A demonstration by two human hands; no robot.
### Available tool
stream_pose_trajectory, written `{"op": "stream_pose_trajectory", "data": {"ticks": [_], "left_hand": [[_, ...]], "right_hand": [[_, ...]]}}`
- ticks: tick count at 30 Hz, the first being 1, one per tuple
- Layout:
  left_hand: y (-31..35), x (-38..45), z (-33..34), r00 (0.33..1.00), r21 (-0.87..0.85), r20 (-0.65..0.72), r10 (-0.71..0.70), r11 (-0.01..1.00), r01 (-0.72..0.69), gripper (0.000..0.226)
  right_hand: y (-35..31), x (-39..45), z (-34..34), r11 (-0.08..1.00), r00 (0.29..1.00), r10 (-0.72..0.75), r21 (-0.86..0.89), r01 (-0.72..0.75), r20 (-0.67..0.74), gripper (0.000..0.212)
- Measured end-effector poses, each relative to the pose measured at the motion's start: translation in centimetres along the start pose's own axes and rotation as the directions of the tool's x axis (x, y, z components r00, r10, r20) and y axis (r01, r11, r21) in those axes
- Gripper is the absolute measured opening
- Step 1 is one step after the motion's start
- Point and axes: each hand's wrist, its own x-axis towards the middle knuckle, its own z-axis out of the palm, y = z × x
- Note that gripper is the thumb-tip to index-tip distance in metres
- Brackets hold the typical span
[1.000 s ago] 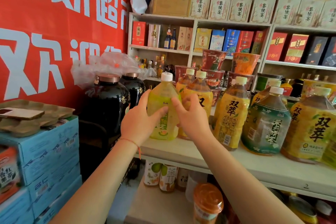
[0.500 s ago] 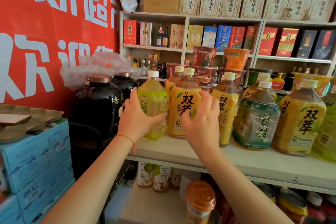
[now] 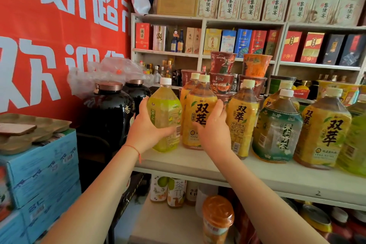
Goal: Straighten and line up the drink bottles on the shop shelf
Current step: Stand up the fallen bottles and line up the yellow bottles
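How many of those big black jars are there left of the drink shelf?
2. The front black jar stands by the red banner; the rear black jar sits behind it, next to the green bottle. More may be hidden behind.

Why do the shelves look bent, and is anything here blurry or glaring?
Head view: the wide-angle lens bows the shelf edge and leans the boxes near the borders; even daylight, only soft glare on the black jar; the left hand and right hand look sharp, the orange-lidded cup below is soft.
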Motion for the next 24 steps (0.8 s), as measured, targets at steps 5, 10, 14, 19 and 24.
{"op": "stream_pose_trajectory", "data": {"ticks": [5, 10, 14, 19, 24], "left_hand": [[1.3, -2.7, -0.6, 0.999, 0.018, -0.009, 0.048, 0.999, -0.048, 0.119], [4.0, -5.3, 0.6, 0.996, 0.191, -0.048, 0.070, 0.980, -0.060, 0.131], [5.7, -7.0, 2.8, 0.987, 0.156, 0.015, 0.162, 0.974, -0.162, 0.121], [7.9, -8.5, 6.2, 0.964, 0.108, 0.090, 0.251, 0.960, -0.260, 0.116], [11.7, -10.2, 11.6, 0.939, -0.001, 0.137, 0.314, 0.948, -0.317, 0.098]], "right_hand": [[-0.1, 0.0, -0.5, 0.999, 0.997, -0.027, 0.046, 0.024, 0.074, 0.071], [-0.7, -2.3, -3.1, 0.898, 0.994, -0.049, 0.441, 0.002, 0.096, 0.040], [0.1, -3.9, -4.0, 0.818, 0.976, -0.133, 0.575, 0.010, 0.173, 0.081], [4.4, -3.6, -6.7, 0.929, 0.995, -0.068, 0.359, 0.088, -0.067, 0.096], [10.5, -3.6, -10.3, 0.931, 0.987, -0.017, 0.357, 0.075, -0.162, 0.094]]}}
